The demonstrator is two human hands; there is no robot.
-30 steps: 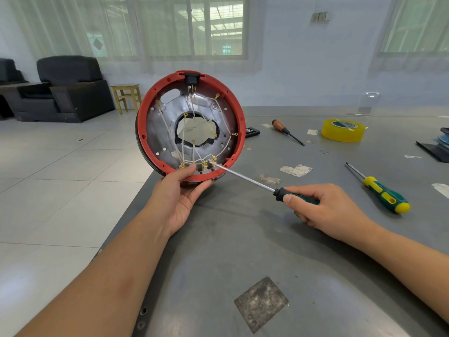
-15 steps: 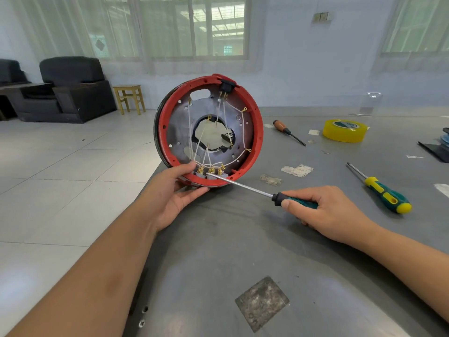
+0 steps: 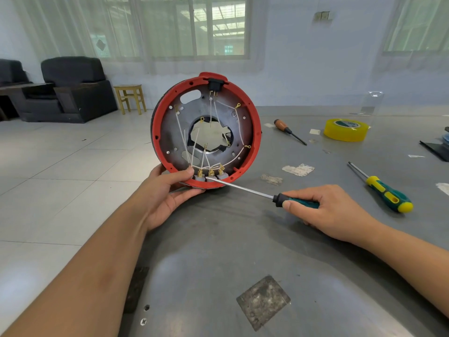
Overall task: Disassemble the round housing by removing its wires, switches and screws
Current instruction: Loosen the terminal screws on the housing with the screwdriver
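Observation:
The round housing (image 3: 252, 122) has a red rim and a grey metal plate with a central hole, and it stands upright on its edge at the table's left side. White wires (image 3: 181, 132) with brass terminals cross the plate to three grey switches (image 3: 211, 178) at the bottom; a black switch (image 3: 213, 85) sits at the top. My left hand (image 3: 167, 193) grips the lower rim, thumb beside the grey switches. My right hand (image 3: 325, 210) grips a green-handled screwdriver (image 3: 243, 189) whose tip touches the middle grey switch.
The grey metal table (image 3: 218, 251) carries a second green-and-yellow screwdriver (image 3: 386, 193), a brown-handled screwdriver (image 3: 288, 130), a yellow tape roll (image 3: 346, 130) and dark items at the right edge. Tiled floor, a black armchair (image 3: 70, 91) and a wooden stool (image 3: 130, 97) lie left.
The housing has turned in my left hand, tilting right and then back until the black switch is at the top. The screwdriver tip stayed at the grey switches.

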